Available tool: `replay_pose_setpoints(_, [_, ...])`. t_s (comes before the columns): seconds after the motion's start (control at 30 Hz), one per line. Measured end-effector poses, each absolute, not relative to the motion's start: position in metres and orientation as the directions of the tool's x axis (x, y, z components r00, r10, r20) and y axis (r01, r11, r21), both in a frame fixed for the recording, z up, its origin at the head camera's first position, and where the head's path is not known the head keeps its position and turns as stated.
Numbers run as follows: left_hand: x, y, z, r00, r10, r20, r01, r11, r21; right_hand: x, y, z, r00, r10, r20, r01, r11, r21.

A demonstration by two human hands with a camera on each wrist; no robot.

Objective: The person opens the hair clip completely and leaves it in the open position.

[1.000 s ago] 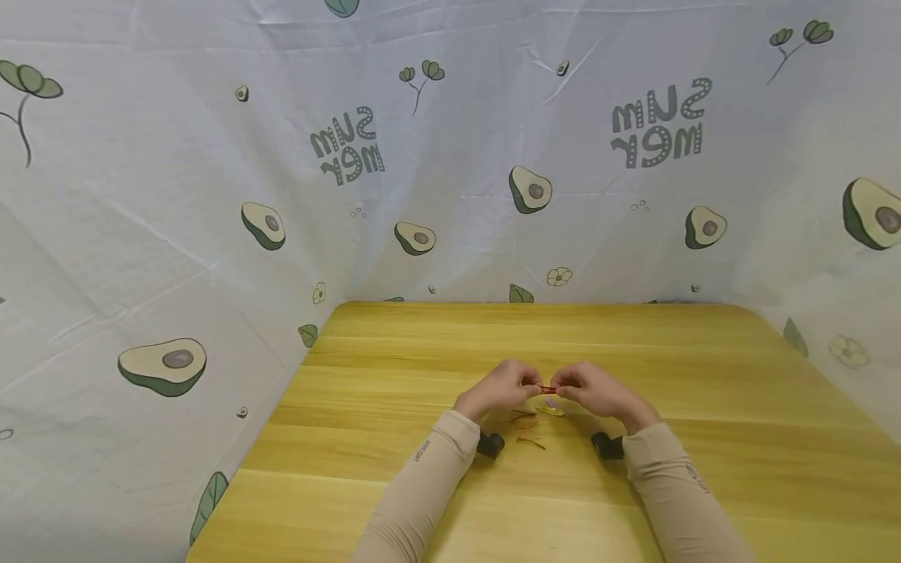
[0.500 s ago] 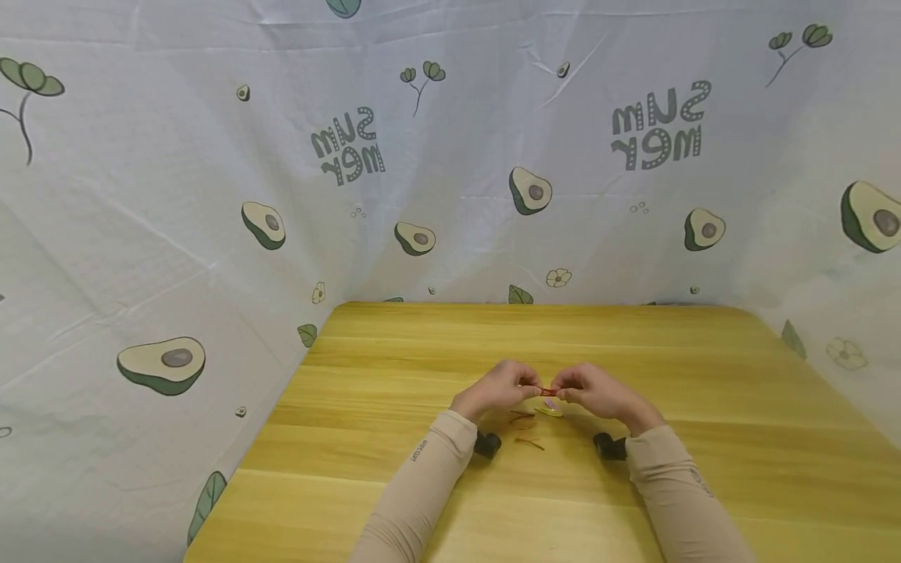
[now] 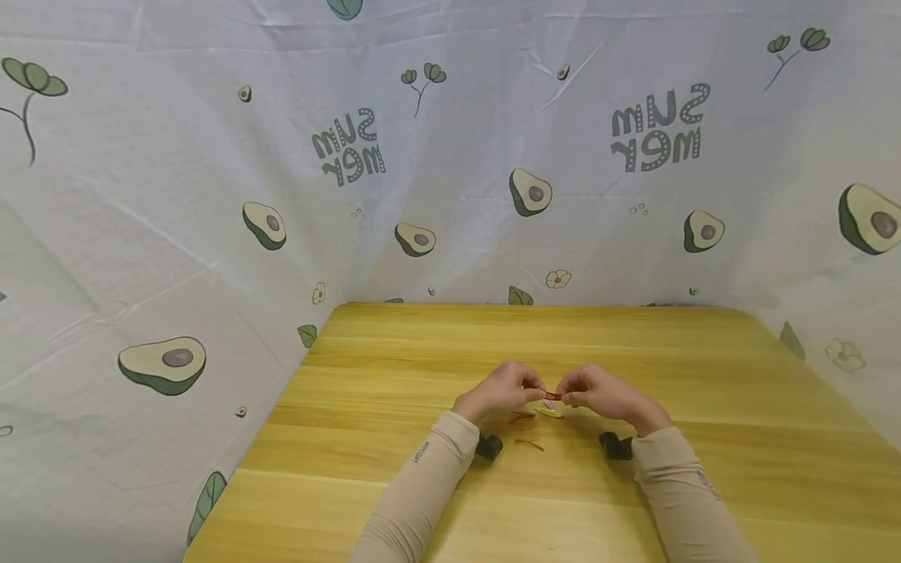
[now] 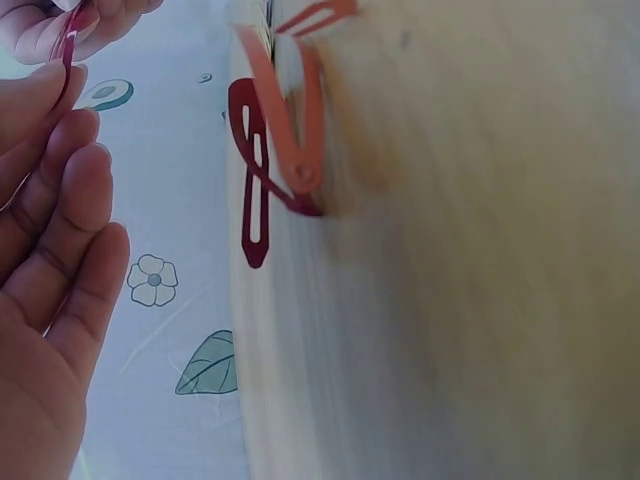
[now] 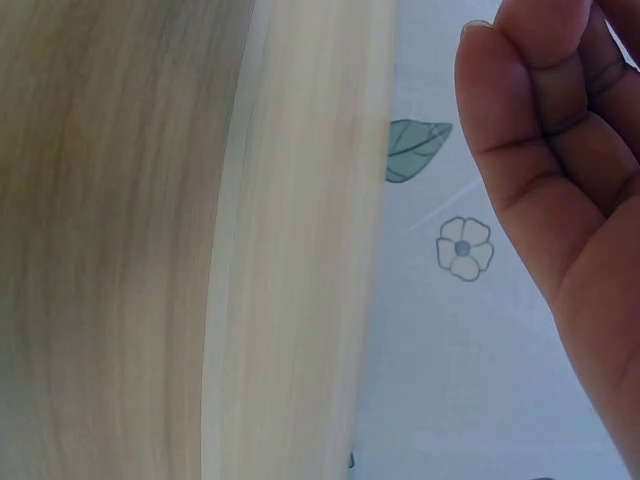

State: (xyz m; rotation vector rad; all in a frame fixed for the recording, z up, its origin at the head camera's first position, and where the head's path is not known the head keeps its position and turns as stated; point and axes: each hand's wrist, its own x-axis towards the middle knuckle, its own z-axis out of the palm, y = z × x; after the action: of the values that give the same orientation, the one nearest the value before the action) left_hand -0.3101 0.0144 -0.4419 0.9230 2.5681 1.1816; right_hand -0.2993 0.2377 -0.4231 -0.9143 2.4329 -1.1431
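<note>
Between both hands, above the table, is a red snap hair clip [image 3: 554,396]. My left hand [image 3: 501,389] pinches its left end with thumb and fingertips, and my right hand [image 3: 607,395] pinches the right end. In the left wrist view, the held clip [image 4: 69,45] appears edge-on at the top left corner. A dark red clip [image 4: 256,205] lies on the table there, with an orange clip [image 4: 309,130] sprung open beside it. The right wrist view catches only part of the right hand [image 5: 570,150], its pinching fingertips cut off.
Under the hands lie a yellow clip [image 3: 548,412] and a purple clip [image 3: 550,404]. Nearer the person, an orange-brown clip [image 3: 530,444] rests on the wooden table [image 3: 394,344]. A white avocado-print curtain [image 3: 464,141] hangs behind the table's far edge.
Both hands have shifted slightly to the right and a little nearer the person, carrying the red hair clip along. The clips on the table have stayed put.
</note>
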Motion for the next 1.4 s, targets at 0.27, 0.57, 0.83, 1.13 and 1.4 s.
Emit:
replay_pose_setpoints(0.27, [-0.309, 0.017, -0.444, -0.787, 0.604, 0.124, 0.507, 0.519, 0.688, -0.301, 0.242, -0.426, -0.755, -0.656, -0.022, -0.39, 0.475, -0.789])
replay_pose_setpoints(0.57, [-0.306, 0.022, -0.445, -0.79, 0.589, 0.173, 0.526, 0.504, 0.685, -0.298, 0.245, -0.424, -0.761, -0.648, -0.035, -0.376, 0.485, -0.789])
replay_pose_setpoints(0.83, [-0.302, 0.026, -0.445, -0.792, 0.588, 0.168, 0.514, 0.491, 0.703, -0.298, 0.248, -0.426, -0.762, -0.646, -0.049, -0.383, 0.51, -0.77])
replay_pose_setpoints(1.13, [-0.299, 0.026, -0.44, -0.792, 0.596, 0.137, 0.499, 0.501, 0.707, -0.296, 0.246, -0.42, -0.755, -0.653, -0.049, -0.391, 0.51, -0.766])
replay_pose_setpoints(1.4, [-0.299, 0.029, -0.442, -0.793, 0.597, 0.118, 0.506, 0.539, 0.673, -0.296, 0.247, -0.424, -0.755, -0.653, -0.055, -0.386, 0.512, -0.767])
